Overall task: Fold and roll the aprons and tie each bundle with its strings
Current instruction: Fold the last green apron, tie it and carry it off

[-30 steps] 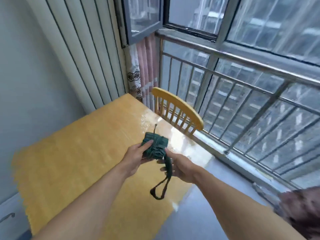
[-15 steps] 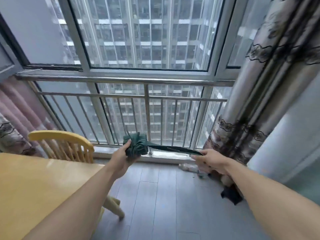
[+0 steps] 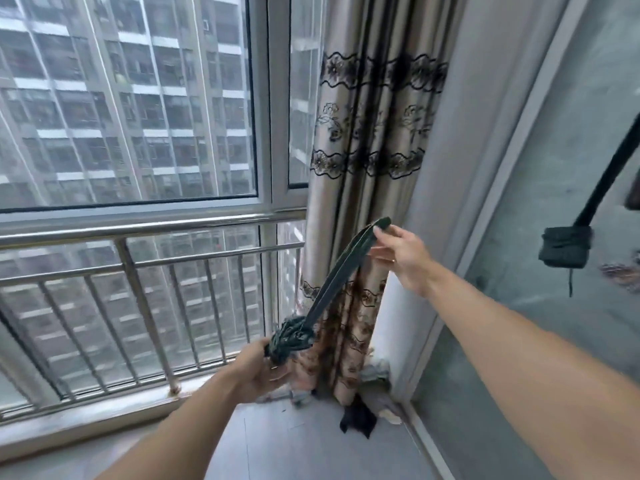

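Since the earlier frame the right hand (image 3: 398, 252) has lifted the strap (image 3: 341, 271) toward upper centre, pinching it; the left hand (image 3: 258, 370) grips the apron bundle (image 3: 292, 339) at lower centre. Tugging might loosen the roll.

I face a tall window (image 3: 128, 98) with pale frames, grey daylight coming through it and apartment blocks beyond. A steel railing (image 3: 138, 258) runs across its lower panes. To my right hangs a beige curtain (image 3: 374, 133) banded with dark floral lace, reaching the grey floor (image 3: 311, 445). Further right stands a glass door (image 3: 554, 306).
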Demonstrator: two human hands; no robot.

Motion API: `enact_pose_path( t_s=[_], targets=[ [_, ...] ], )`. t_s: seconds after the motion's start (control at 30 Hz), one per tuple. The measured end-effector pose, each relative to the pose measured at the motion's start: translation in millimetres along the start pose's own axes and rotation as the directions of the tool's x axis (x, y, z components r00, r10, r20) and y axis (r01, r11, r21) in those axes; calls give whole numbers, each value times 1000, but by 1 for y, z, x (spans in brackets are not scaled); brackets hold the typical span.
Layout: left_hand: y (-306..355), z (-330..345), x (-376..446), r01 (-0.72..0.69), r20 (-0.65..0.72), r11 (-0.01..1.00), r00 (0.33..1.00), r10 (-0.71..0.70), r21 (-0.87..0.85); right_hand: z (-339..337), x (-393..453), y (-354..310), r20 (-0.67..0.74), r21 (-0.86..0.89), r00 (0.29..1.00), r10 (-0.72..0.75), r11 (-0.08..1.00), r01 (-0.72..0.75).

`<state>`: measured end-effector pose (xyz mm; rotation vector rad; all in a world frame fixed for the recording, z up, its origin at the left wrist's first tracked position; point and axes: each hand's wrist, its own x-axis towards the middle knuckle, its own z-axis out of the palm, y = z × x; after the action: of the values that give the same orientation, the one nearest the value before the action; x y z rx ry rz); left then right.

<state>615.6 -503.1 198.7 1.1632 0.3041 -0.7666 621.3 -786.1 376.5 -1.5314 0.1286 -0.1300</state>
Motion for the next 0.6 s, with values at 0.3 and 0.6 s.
enact_pose_path(
  t_s=[0.3, 0.6],
  targets=[
    [83, 128, 106, 126, 323, 921, 912, -253, 367, -54, 39, -124, 21, 274, 991, -136, 954, 125],
    [156, 298, 131, -330, 452, 759, 891, 53, 561, -135, 31, -219, -155, -89, 958, -240, 970, 228]
  ],
)
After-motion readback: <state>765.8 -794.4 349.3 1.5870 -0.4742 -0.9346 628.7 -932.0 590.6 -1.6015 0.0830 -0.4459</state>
